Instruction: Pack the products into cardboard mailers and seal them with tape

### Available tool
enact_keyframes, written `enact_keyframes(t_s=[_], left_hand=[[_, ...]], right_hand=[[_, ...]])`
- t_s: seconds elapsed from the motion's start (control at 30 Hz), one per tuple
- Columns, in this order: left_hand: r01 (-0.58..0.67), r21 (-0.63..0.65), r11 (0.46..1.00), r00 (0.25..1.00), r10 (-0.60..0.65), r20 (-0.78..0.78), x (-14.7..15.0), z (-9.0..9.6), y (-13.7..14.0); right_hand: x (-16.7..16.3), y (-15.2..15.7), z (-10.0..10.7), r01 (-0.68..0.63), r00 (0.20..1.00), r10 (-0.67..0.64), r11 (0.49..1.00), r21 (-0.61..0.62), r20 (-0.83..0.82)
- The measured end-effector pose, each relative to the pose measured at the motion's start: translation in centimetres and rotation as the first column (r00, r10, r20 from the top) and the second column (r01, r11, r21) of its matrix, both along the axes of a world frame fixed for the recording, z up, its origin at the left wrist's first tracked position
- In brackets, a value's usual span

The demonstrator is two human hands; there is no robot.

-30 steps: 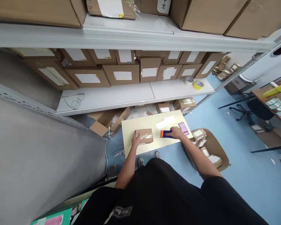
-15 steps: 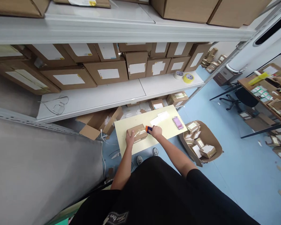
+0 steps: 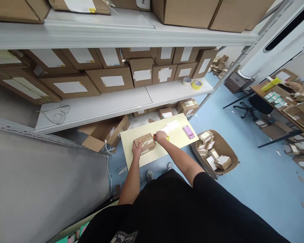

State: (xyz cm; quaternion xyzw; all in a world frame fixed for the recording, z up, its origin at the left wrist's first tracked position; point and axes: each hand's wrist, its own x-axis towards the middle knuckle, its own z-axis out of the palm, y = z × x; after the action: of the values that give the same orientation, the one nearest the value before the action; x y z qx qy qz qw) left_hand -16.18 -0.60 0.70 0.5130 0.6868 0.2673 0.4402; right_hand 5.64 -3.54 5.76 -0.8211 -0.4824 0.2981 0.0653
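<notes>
A small brown cardboard box (image 3: 145, 142) lies on the pale yellow board (image 3: 128, 158), with shiny tape across its top and right end. My left hand (image 3: 136, 149) grips the box's left side, thumb on top. At the right end of the box, my right hand (image 3: 161, 136) is closed around what looks like a tape dispenser (image 3: 167, 138), orange and dark at the box side and yellow past the hand. My fingers hide most of this tool. White paper sheets (image 3: 170, 126) lie just behind my right hand, and a blurred-out purple item (image 3: 188, 132) sits farther right.
Labelled cartons fill the shelf (image 3: 116, 103), where two tape rolls (image 3: 197, 84) and wire-like glasses (image 3: 57, 114) also lie. An open carton (image 3: 103, 133) stands left of the board. A large bin (image 3: 226, 145) holding small taped boxes is on the floor at right, before a cluttered desk (image 3: 260, 88).
My right hand has turned over the tool at the box's right end, so a yellow part now shows past my hand. My left hand keeps its hold. The view has shifted slightly.
</notes>
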Motion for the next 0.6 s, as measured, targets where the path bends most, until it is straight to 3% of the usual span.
enact_keyframes(t_s=[0.17,0.33,0.47,0.6], left_hand=[[-0.01,-0.037,0.999,0.999,0.008,-0.054,-0.5,-0.4,-1.6],[-0.083,-0.081,0.993,0.995,0.079,-0.057,-0.6,-0.7,-1.5],[-0.128,-0.065,0.99,0.991,0.125,-0.047,-0.4,-0.6,-0.9],[-0.159,-0.032,0.987,0.987,0.159,0.01,0.0,-0.7,-1.0]], right_hand=[[1.2,-3.2,-1.5,0.011,1.0,-0.011,1.0,-0.024,-0.004],[4.8,-6.0,-3.5,0.062,0.994,-0.054,0.994,-0.092,0.093],[9.1,-8.1,-6.1,-0.03,0.992,0.029,1.0,0.007,0.126],[14.2,-9.0,-7.6,-0.128,0.987,0.125,0.992,0.021,0.103]])
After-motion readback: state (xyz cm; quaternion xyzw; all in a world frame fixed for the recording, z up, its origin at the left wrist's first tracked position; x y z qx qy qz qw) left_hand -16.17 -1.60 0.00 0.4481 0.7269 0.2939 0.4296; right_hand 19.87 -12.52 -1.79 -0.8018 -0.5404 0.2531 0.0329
